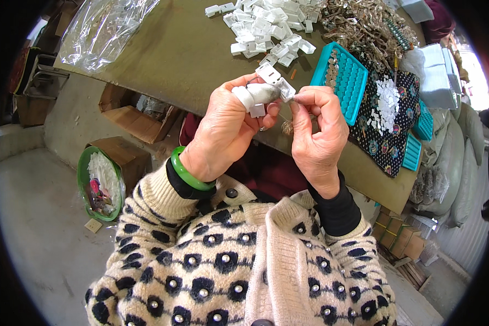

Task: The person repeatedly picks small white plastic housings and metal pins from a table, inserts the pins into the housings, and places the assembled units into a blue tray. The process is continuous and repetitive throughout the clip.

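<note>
My left hand point(220, 127), a green bangle at its wrist, holds a small white plastic housing point(268, 73) above the table's near edge. White wrapping point(255, 94), smudged grey, covers one of its fingers. The thumb and fingertips of my right hand point(321, 136) are pinched together at the housing's right end. What sits between those fingertips is too small to make out. Farther back on the table lies a loose pile of similar white housings point(271, 30). A teal tray point(352, 81) with rows of pockets stands beyond my right hand, small round metallic pieces along its left side.
A tangled heap of wired parts point(364, 22) lies at the back right. Small white pieces point(387, 103) rest on a dark patterned cloth point(388, 149). Clear plastic film point(106, 32) covers the far left corner. Below stand a cardboard box point(141, 122) and a green basin point(84, 168).
</note>
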`<state>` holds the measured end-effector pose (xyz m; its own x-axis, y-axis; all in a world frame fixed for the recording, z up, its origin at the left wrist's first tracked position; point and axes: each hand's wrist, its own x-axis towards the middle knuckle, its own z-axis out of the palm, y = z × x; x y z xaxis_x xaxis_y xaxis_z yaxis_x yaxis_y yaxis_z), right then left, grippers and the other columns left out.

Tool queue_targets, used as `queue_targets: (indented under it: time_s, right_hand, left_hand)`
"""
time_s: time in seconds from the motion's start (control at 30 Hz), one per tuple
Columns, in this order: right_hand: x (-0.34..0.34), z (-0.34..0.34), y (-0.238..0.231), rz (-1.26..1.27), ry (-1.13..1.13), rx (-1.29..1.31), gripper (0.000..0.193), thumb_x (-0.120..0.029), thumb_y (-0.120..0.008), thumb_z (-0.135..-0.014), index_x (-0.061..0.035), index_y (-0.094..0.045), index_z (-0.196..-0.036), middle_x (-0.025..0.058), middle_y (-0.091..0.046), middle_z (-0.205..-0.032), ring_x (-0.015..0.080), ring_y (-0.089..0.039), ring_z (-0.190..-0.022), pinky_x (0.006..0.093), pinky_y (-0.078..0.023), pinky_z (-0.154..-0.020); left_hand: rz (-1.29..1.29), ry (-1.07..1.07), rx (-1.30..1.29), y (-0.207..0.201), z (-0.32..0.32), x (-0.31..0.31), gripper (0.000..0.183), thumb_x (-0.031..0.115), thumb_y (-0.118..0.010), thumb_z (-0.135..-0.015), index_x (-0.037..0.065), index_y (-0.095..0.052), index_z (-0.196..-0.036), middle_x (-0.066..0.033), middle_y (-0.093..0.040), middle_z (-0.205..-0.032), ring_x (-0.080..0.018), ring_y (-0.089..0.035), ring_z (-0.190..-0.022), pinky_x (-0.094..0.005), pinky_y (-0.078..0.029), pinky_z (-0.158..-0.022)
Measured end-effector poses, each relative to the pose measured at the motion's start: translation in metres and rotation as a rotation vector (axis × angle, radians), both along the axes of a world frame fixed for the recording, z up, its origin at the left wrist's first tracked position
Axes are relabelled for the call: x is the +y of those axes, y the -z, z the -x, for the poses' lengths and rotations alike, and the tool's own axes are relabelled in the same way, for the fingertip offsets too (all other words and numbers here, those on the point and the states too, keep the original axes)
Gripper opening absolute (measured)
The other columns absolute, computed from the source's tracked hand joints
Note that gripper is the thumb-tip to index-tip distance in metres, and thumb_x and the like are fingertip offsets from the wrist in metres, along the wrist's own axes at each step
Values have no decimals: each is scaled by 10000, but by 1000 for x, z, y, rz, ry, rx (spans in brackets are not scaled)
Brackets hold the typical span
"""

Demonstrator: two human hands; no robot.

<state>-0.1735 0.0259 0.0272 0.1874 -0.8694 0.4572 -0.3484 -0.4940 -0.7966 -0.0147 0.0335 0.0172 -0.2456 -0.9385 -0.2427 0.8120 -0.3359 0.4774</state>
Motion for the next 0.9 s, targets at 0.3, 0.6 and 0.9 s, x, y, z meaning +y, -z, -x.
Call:
queue_targets:
  time_s: [0.3, 0.6, 0.9]
  right_hand:
    - [6, -4, 14, -144, 47, -160, 152, 65, -636, -847, -12, -544, -941, 56, -607, -859, 127, -590, -732, 266, -498, -675]
    - [9, 4, -4, -505, -29, -489, 212, 85, -551, -858, 7, -523, -1052, 83, -612, -1009, 107, -592, -855, 242, -484, -776]
    - [3, 1, -18, -660, -73, -612, 124, 4, -527, -882, 28, -557, -1000, 74, -620, -933, 93, -572, -839, 234, -466, -770]
  left_hand:
    - [20, -100, -183, -8, 4, -4, 216, 78, -604, -908, -5, -594, -1107, -126, -665, -966, -220, -679, -851, -286, -553, -646]
    - [172, -114, -157, -7, 11, -4, 237, 72, -596, -924, -22, -589, -1142, -126, -671, -1027, -240, -695, -890, -373, -599, -792]
    - [321, -212, -635, -8, 25, 9, 223, -19, -666, -850, -11, -645, -1073, -41, -636, -927, -116, -592, -835, -275, -506, -757]
